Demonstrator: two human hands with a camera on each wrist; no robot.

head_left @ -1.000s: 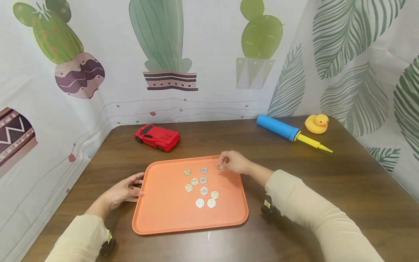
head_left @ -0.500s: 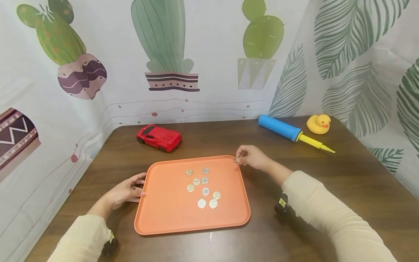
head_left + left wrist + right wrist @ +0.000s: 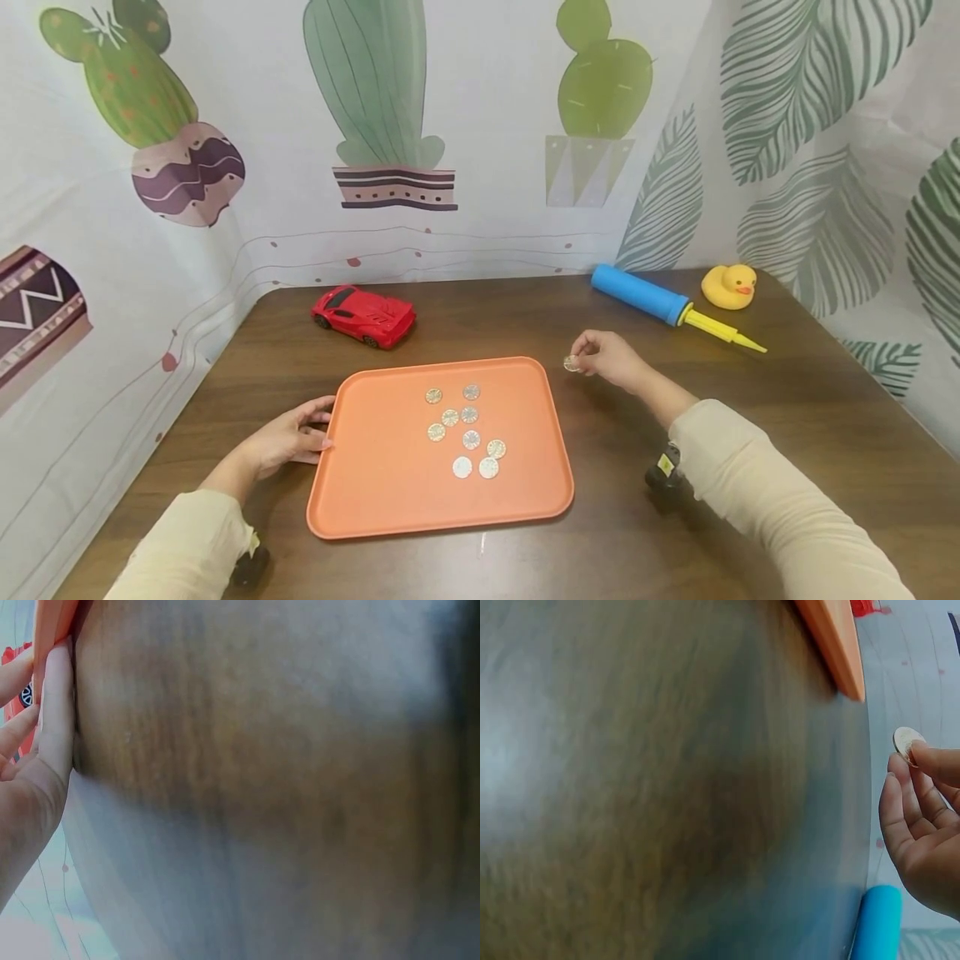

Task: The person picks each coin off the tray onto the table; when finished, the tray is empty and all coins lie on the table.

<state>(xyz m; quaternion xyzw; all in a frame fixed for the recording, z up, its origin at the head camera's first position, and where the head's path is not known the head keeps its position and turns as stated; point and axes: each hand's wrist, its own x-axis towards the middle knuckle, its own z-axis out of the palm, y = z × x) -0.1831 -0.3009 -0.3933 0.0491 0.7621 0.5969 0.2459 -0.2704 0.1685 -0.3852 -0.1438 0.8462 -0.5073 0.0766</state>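
Right hand (image 3: 611, 358) pinches one coin (image 3: 572, 363) just right of the orange tray (image 3: 390, 500) - I'd lower it flat onto the table - left hand (image 3: 288, 433) touches the tray's left rim, fingers relaxed.

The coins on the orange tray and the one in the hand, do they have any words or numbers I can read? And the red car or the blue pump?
Coin pinched by the right hand: patterned, too small to read.
Coins on the tray: too small to read.
Red car: no words visible.
Blue pump: no words visible.
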